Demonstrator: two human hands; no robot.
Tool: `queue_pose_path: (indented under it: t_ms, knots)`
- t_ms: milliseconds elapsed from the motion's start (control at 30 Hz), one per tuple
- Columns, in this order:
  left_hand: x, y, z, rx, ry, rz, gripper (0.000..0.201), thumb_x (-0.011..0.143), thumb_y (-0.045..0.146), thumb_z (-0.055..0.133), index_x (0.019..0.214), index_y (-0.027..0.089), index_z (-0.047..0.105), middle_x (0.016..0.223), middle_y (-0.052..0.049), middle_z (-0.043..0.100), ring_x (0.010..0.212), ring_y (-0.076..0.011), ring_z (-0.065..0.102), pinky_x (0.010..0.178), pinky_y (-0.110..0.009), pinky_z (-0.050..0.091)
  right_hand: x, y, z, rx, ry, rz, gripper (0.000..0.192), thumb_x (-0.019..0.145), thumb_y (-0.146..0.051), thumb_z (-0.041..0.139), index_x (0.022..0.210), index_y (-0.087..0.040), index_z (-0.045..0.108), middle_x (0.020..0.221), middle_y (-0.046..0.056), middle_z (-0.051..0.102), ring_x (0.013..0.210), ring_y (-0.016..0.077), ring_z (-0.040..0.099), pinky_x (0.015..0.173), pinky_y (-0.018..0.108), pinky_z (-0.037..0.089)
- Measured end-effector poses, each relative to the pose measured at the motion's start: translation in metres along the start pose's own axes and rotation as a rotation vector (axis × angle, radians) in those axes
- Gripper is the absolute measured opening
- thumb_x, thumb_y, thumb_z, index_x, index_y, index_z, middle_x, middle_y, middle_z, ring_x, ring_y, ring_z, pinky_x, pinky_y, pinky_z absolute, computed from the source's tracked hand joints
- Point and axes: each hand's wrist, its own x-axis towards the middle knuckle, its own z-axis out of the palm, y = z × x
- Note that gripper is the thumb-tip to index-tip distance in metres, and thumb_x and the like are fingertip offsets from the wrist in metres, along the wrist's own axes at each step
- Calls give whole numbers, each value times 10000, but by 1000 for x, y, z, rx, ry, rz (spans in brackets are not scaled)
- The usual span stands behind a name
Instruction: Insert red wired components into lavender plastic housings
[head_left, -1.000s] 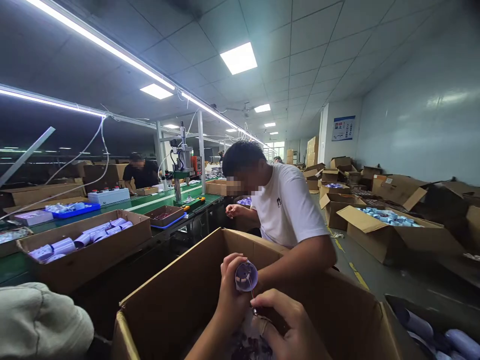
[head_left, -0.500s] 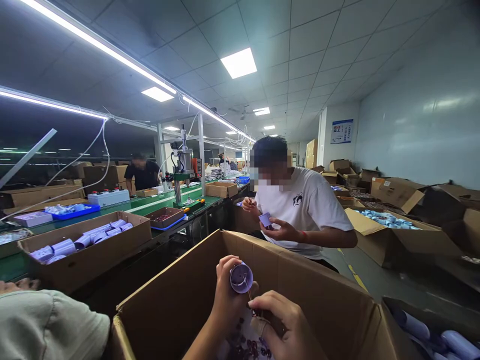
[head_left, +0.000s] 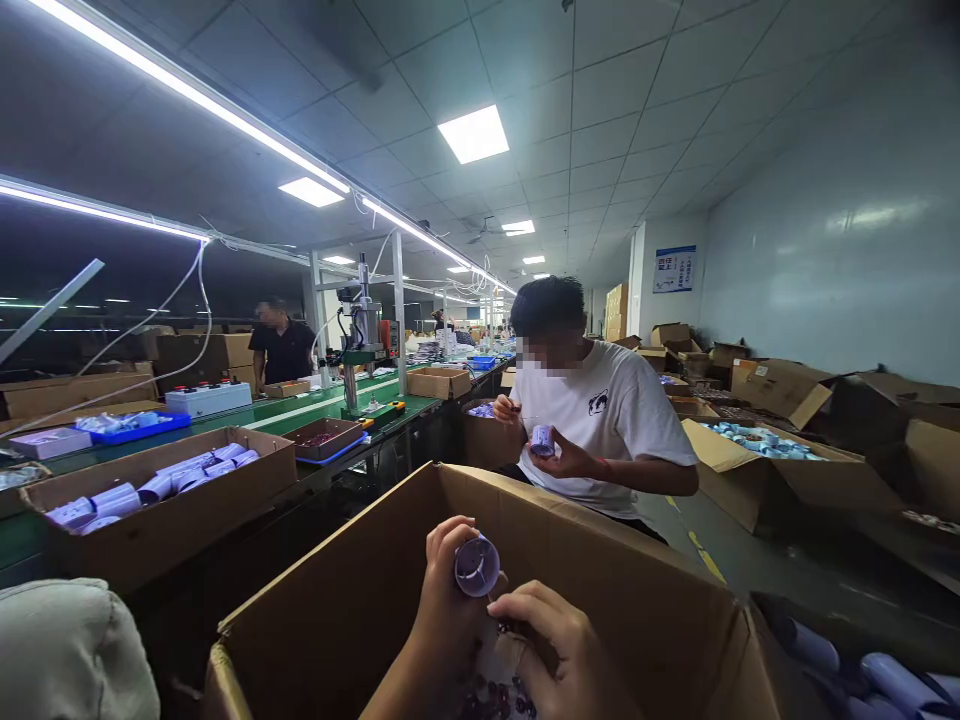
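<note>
My left hand point(head_left: 444, 590) grips a small pale purple plastic cylinder point(head_left: 476, 566), open end facing me, above a large open cardboard box point(head_left: 360, 580). My right hand point(head_left: 556, 645) is just below and to the right, fingers pinched on a small dark piece with a thin wire running up toward the cylinder. Small dark red parts point(head_left: 499, 695) lie in a bag under my hands. Across the box sits a person in a white T-shirt point(head_left: 600, 425), holding a similar purple cylinder point(head_left: 541, 441).
A green conveyor bench point(head_left: 315, 410) runs along the left with a press machine point(head_left: 363, 340), a carton of purple tubes point(head_left: 157, 500) and a blue tray point(head_left: 142, 425). Another person point(head_left: 281, 345) stands behind it. Open cartons point(head_left: 780, 460) crowd the floor at right. Grey cloth point(head_left: 67, 650) sits at bottom left.
The person opposite has sat up from leaning over the box and now holds a purple cylinder at chest height. My hands stay together, with the cylinder slightly lower in view.
</note>
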Motion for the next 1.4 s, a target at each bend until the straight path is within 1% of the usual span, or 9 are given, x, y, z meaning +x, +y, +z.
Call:
queue_pose_path:
  t_ms: [133,333,533,667,767,967,1100,1233,1400]
  knots:
    - [-1,2,0,24,-88,139,321,708,129,602,1002,243,539,1046,-77,651,1020,-236,592,814,-403,539,0,-5,6,54,51,50,235,772,-145,520,930,-214,679,896,38,650,805,159,610,739,244,483]
    - [-5,3,8,114,-69,213,324,713,96,568,998,242,519,972,-67,663,925,-220,647,729,-357,564,-1,-2,13,73,260,152,208,824,-264,552,1006,-220,642,951,48,678,863,183,630,788,258,484]
    - [-12,12,14,32,-25,161,379,713,104,593,1045,246,479,1020,-75,608,899,-204,638,709,-334,559,0,7,18,-152,454,51,160,845,-359,581,893,-246,684,841,31,588,763,162,577,704,244,482]
    - [-15,21,20,-78,-8,240,427,720,103,602,1092,251,453,1035,-80,588,912,-202,620,720,-335,550,-1,9,22,-314,587,-8,143,826,-342,600,777,-237,683,810,31,497,738,162,529,667,259,485]
    - [-16,24,23,-97,19,282,391,754,102,577,1096,248,455,1031,-81,583,922,-195,606,715,-324,543,-1,8,23,-344,589,-12,159,828,-339,596,740,-230,673,815,33,508,732,159,535,651,258,488]
    - [-17,22,25,-109,44,221,391,757,107,590,1095,247,454,1057,-86,567,927,-192,604,682,-300,543,-2,9,19,-417,547,-41,198,855,-371,570,758,-239,682,820,35,551,731,155,559,658,253,492]
    - [-14,24,26,-103,50,249,379,749,113,602,1069,249,451,1038,-74,579,916,-188,609,697,-310,547,-3,14,16,-449,563,-93,108,831,-314,608,773,-228,636,794,14,572,674,129,576,622,212,493]
    - [-11,28,26,-95,46,253,343,730,120,600,1015,251,461,976,-56,614,941,-201,607,736,-343,555,-3,16,16,-395,578,64,100,765,-243,638,839,-218,576,748,-3,608,602,133,581,559,211,483]
    - [-12,31,20,-127,-127,218,355,666,98,600,975,240,499,928,-45,637,954,-210,600,757,-348,554,1,4,12,-305,477,234,285,709,-99,521,931,-244,628,830,18,658,721,179,629,668,262,494]
